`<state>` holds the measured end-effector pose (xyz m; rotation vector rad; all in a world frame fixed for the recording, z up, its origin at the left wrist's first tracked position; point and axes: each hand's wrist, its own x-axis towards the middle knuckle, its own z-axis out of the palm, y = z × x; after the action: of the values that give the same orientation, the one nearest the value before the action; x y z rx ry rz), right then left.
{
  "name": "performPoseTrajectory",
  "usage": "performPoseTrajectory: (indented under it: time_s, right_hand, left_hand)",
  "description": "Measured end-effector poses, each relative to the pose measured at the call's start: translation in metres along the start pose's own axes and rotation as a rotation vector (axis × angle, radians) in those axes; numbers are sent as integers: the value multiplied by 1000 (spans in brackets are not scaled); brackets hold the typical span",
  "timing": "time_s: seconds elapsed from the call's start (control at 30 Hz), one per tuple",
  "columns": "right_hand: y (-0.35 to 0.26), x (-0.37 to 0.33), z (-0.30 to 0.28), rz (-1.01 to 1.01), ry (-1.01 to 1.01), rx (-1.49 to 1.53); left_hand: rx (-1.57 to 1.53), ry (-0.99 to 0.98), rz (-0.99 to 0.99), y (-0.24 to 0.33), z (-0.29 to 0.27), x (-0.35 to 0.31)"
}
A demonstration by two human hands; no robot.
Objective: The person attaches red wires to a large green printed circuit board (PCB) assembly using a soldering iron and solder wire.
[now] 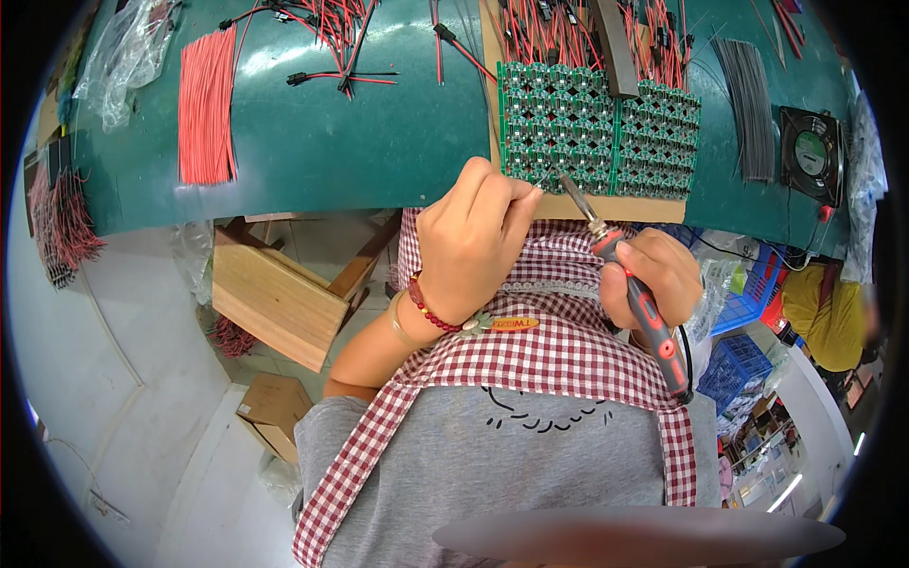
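Observation:
My right hand (653, 275) is wrapped round the grey and red handle of a soldering iron (646, 308). The iron's metal tip points up and left, at the front edge of a green circuit board panel (559, 123). Close to that tip, my left hand (483, 227) pinches what looks like a thin wire (541, 184), mostly hidden by the fingers. A second green panel (655, 142) adjoins the first on the right. Both lie on a brown cardboard sheet (644, 210), with a dark brown bar (614, 47) across their back part.
Red wires with black connectors (549, 38) lie behind the panels. On the green table (379, 142) are a red wire bundle (206, 109), a dark grey wire bundle (745, 104) and a black fan (811, 153). A wooden stool (275, 298) stands below, left.

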<state>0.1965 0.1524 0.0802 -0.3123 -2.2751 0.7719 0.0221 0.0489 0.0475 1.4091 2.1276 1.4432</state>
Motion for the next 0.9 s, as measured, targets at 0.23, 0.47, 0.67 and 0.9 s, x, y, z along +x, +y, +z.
performPoseTrajectory:
  time_s: [0.23, 0.47, 0.67, 0.9]
  right_hand:
    - [-5, -1, 3, 3, -26, -41]
    - [-3, -2, 2, -9, -27, -13]
    - [-1, -5, 6, -28, -16, -36]
    - [-3, -5, 5, -18, -66, -67]
  left_hand:
    - [17, -18, -6, 0, 2, 0]
    - [23, -18, -5, 0, 2, -1]
    - [16, -23, -8, 0, 3, 0]
    - [18, -24, -8, -1, 6, 1]
